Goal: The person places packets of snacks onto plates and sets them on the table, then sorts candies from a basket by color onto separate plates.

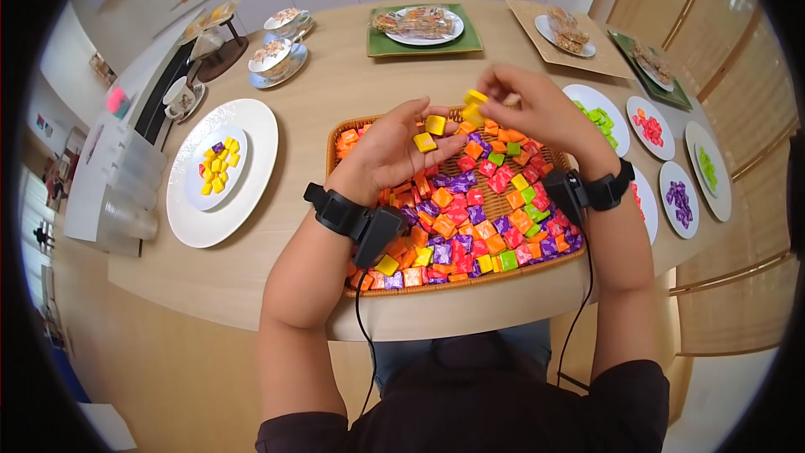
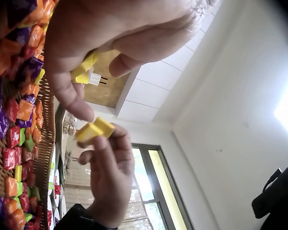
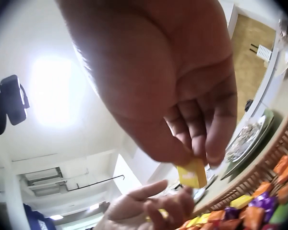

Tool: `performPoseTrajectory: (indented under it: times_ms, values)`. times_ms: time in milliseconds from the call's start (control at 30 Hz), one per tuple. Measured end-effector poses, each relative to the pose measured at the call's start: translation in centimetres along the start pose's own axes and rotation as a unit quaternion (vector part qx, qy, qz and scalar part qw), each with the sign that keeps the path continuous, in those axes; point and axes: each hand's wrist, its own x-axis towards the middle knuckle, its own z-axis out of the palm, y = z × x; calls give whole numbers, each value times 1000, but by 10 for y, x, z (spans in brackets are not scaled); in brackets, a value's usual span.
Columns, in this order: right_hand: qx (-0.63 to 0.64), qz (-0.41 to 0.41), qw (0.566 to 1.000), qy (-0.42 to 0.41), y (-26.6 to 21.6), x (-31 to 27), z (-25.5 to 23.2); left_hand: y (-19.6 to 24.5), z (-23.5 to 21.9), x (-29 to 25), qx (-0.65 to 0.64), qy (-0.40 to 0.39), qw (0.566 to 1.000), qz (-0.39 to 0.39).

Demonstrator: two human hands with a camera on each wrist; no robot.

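Note:
My left hand [image 1: 392, 149] lies palm up over the left part of a wicker basket [image 1: 470, 283] of wrapped sweets, fingers loosely extended. Two yellow sweets [image 1: 435, 125] rest on its fingers. Just to the right, my right hand [image 1: 537, 109] pinches yellow sweets [image 1: 475, 99] between thumb and fingertips. The left wrist view shows two yellow sweets [image 2: 96, 130] in the right hand [image 2: 111, 179], close to the left hand's fingertips. In the right wrist view, the pinched yellow sweet [image 3: 192, 173] hangs above the left palm.
At the left, a small plate of mostly yellow sweets stands on a large white plate [image 1: 182, 201]. Plates of green [image 1: 597, 117], red [image 1: 650, 127] and purple sweets [image 1: 680, 204] stand at the right. Cups and a green tray [image 1: 426, 49] are farther back.

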Motion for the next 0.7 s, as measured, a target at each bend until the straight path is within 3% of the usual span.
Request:
performPoseTrajectory:
  times_ms: [100, 133, 200, 267, 300, 367, 500, 533, 633, 700]
  values:
    - [56, 0, 998, 20, -18, 19, 2, 1, 1, 0, -47, -35, 998, -11]
    - [6, 13, 1000, 11, -14, 26, 4, 2, -7, 3, -46, -36, 998, -9]
    - [-45, 23, 999, 0, -3, 31, 13, 4, -30, 13, -152, -141, 978, -6]
    - [-204, 47, 974, -86, 15, 33, 29, 5, -39, 16, -148, -149, 977, 30]
    - [-204, 44, 974, -89, 23, 32, 38, 5, -41, 15, -145, -155, 975, 62]
    - [-258, 35, 955, -144, 35, 24, 57, 6, -38, 15, -152, -112, 979, 80]
    - [-278, -7, 954, -110, 46, 19, 69, 6, -21, 9, -144, -8, 983, 114]
    - [-280, -27, 953, -114, 49, 18, 67, 6, -28, 13, -151, -27, 982, 107]
    - [-246, 36, 957, -151, 52, 18, 58, 6, -24, 13, -165, 0, 981, 99]
    - [-208, 36, 966, -146, 43, 15, 48, 6, -18, 10, -166, 12, 981, 102]
